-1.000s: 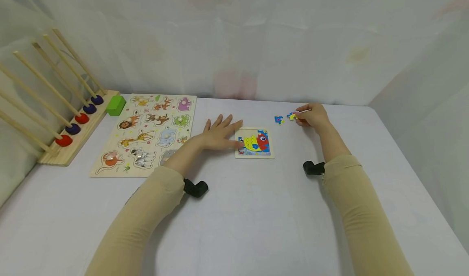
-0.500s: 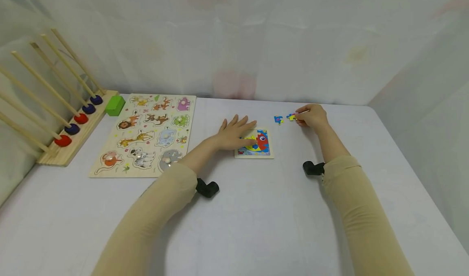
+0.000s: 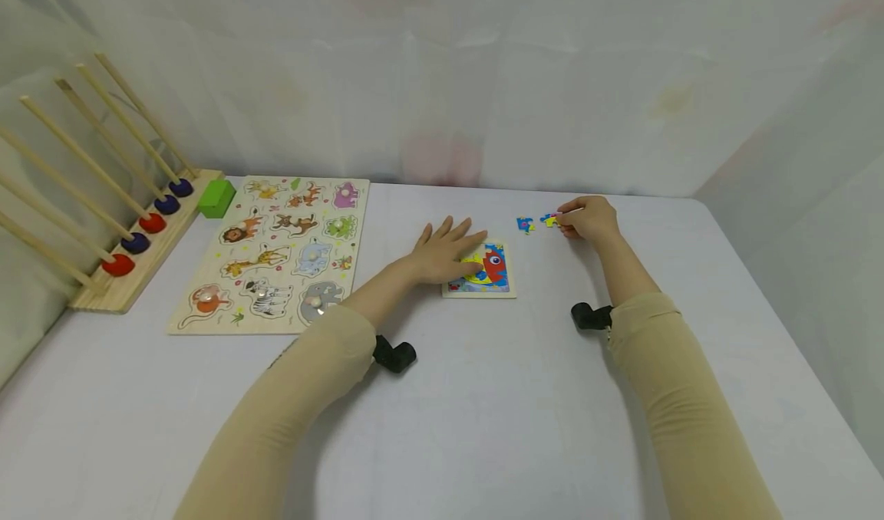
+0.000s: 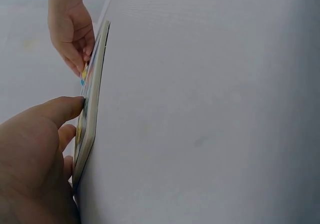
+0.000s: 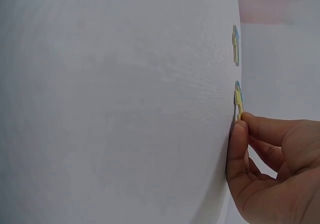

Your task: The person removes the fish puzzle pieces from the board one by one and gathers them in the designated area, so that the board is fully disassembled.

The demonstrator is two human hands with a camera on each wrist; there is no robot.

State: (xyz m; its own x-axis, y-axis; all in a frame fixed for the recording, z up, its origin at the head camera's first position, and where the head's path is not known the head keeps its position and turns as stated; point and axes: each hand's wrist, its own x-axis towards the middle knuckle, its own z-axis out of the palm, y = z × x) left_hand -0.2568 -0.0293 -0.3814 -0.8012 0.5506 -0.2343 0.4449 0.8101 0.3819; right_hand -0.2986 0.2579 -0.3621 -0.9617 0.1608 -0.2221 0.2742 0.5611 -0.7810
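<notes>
A small framed fish puzzle (image 3: 494,268) lies on the white table, its picture yellow, red and blue. Over its left part my left hand (image 3: 442,258) spreads its fingers, the thumb resting on the picture. In the left wrist view the thumb of that hand touches the face of the puzzle, close to its edge. My right hand (image 3: 591,219) pinches a yellow and blue jigsaw piece (image 5: 239,98) between thumb and forefinger, low over the table. Just left of it lies a loose blue and yellow jigsaw piece (image 3: 526,225).
A wooden animal peg puzzle (image 3: 279,236) lies to the left. Beside it are a green block (image 3: 217,199) and a wooden bead rack (image 3: 131,282) with tall rods and red and blue beads. A white cloth (image 3: 552,90) hangs behind the table.
My left hand has slid right, from the left edge of the fish puzzle onto its picture. The right hand stays in place with its piece.
</notes>
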